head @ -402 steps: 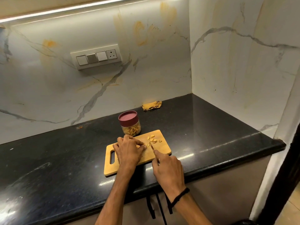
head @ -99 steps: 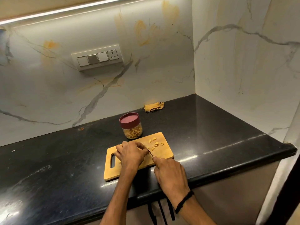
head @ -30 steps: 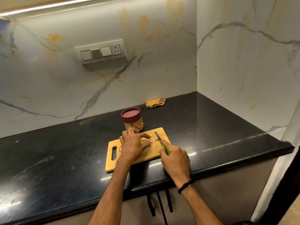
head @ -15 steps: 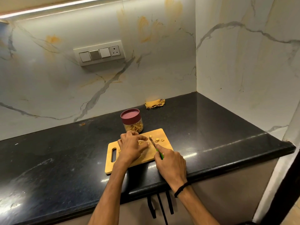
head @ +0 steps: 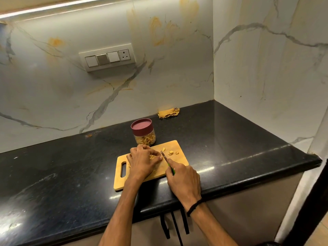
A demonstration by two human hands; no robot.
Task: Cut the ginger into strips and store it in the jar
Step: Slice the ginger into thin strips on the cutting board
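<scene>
A wooden cutting board (head: 178, 163) lies on the black counter near its front edge. My left hand (head: 142, 161) is curled over a piece of ginger (head: 153, 157) on the board, fingertips pinching it. My right hand (head: 183, 181) grips a green-handled knife (head: 166, 159) whose blade touches the board right beside my left fingertips. Several small ginger pieces (head: 171, 152) lie on the board's far right part. Behind the board stands a clear jar (head: 144, 133) with a maroon lid on it and ginger strips inside.
A crumpled yellow cloth (head: 168, 112) lies by the back wall. Marble walls close off the back and right of the black counter (head: 239, 139). A switch panel (head: 107, 57) is on the back wall. Black straps (head: 174, 226) hang below the counter edge.
The knife blade, lifted to the right a second ago, has come back down beside my left fingertips. My left hand keeps holding the ginger on the board.
</scene>
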